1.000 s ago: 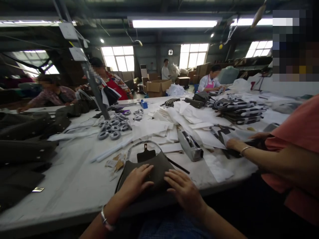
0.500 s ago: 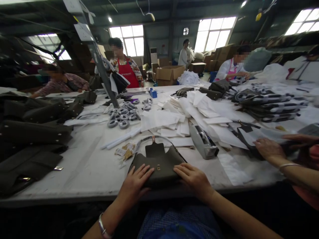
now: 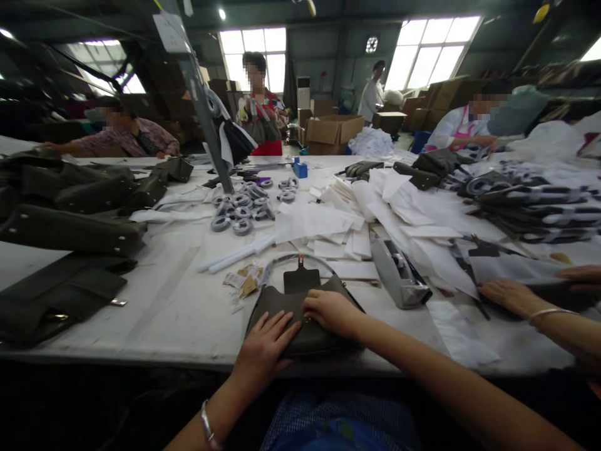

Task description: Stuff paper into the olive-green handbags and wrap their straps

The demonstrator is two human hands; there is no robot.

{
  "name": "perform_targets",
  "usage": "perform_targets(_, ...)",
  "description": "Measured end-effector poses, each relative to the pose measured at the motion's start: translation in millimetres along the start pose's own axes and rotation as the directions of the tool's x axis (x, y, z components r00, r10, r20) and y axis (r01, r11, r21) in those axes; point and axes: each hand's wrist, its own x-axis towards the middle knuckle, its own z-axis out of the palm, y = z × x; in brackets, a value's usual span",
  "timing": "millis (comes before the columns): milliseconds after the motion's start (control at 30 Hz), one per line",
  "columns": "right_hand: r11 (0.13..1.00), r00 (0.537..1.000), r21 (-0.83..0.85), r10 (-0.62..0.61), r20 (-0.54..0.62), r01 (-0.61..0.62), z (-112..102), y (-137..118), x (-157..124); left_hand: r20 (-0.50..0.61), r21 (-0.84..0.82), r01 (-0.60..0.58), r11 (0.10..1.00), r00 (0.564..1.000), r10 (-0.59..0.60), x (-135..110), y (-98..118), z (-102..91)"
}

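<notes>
A dark olive handbag (image 3: 277, 302) lies in front of me at the table's near edge, its strap tab (image 3: 301, 279) sticking up behind and pointing away. My left hand (image 3: 270, 338) rests flat on the bag's left front, fingers outstretched. Over the middle of the bag, my right hand (image 3: 331, 310) has its fingers bent together beside the small gold clasp (image 3: 307, 320). What those fingertips pinch, if anything, is hidden. The bag's thin curved handle (image 3: 277, 260) lies behind it on the table.
Right of the bag stands a grey tape dispenser (image 3: 399, 279); tags (image 3: 245, 280) lie left. Beyond are white paper sheets (image 3: 319, 222) and tape rolls (image 3: 241, 210). Dark bags (image 3: 70, 228) are piled left. A co-worker's hands (image 3: 511, 297) work at right.
My right hand has moved left from the bag's right side to the clasp, and its fingers have bent. My left hand stays flat on the bag. The view has shifted slightly.
</notes>
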Motion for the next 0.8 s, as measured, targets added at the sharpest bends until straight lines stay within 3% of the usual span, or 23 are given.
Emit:
perform_targets(133, 0.997, 0.998, 0.065, -0.053, 0.033, 0.051, -4, 3, 5, -0.011, -0.019, 0.03, 0.999, 0.999, -0.03, -1, 1, 3.4)
perform_targets(300, 0.984, 0.99, -0.124, 0.134, 0.048, -0.127, -2, -22, 5, 0.01, -0.037, 0.054, 0.998, 0.999, -0.053, 0, 1, 7.4)
perform_targets(400, 0.976, 0.981, -0.16, 0.167, 0.094, -0.151, 1, -31, 10, 0.009, -0.064, 0.051, 0.997, 0.999, -0.05, -1, 1, 8.5)
perform_targets(667, 0.946, 0.929, -0.095, 0.322, 0.18, -0.31, 0, -18, 19, 0.002, -0.076, 0.056, 0.996, 0.998, -0.056, -3, 4, 3.8)
perform_targets(733, 0.954, 0.942, -0.037, 0.299, 0.154, -0.297, -6, -18, 7, 0.002, -0.063, 0.059, 0.996, 0.998, -0.059, -2, 4, 1.7)
perform_targets(800, 0.977, 0.977, 0.032, 0.208, 0.043, -0.21, -10, -18, -14, 0.003, -0.063, 0.059, 0.996, 0.998, -0.058, -1, 4, -0.9)
